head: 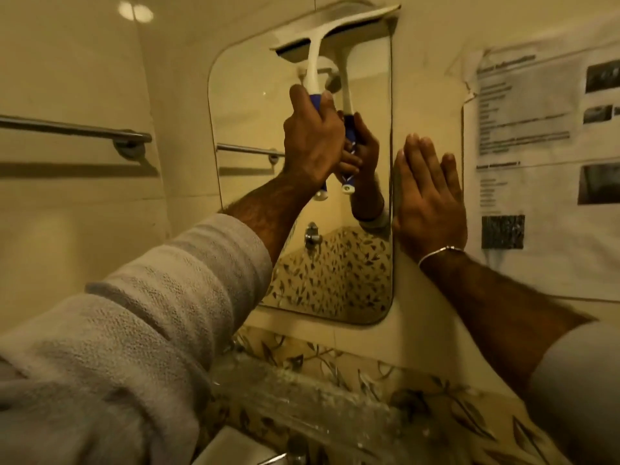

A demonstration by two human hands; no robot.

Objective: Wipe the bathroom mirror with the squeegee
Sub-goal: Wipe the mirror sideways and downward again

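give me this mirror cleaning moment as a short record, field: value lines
tool: squeegee, blade at the top edge of the mirror
left hand: gripping the squeegee's blue handle
right hand: open, flat on the wall at the mirror's right edge
right wrist: thin bracelet
wall right of mirror: printed notice
wall left of mirror: metal towel bar

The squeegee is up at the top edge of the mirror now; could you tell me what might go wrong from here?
The squeegee blade overhangs the mirror's top right corner onto the wall, so a pull down may leave an unwiped strip or streaks. The right hand lies flat at the mirror's right edge, beside the taped paper notice; it could smudge the glass or catch the paper. The left hand grips at full reach, so pressure may be uneven.
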